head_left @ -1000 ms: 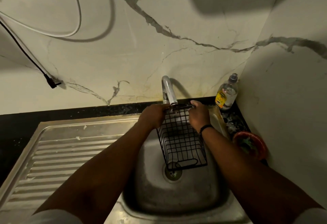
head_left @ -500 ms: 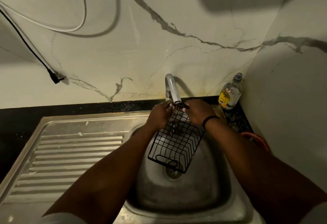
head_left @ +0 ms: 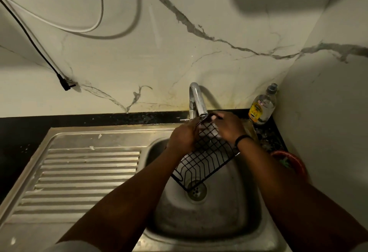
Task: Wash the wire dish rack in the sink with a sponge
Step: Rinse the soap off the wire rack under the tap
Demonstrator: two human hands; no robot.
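Bare forearms, pale short sleeves [head_left: 65, 246], a black wristband [head_left: 242, 139] on the right wrist.

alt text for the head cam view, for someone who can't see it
Two bare hands, left hand and right hand, hold a black wire dish rack tilted under the tap over a steel sink. A soap bottle stands in the right corner.

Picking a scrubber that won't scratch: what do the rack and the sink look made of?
The wire dish rack looks like thin metal wire with a black coating, matte, no bare metal visible. The sink looks like stainless steel: grey, dull sheen, pressed draining ridges, with whitish marks. Both are judged by look only.
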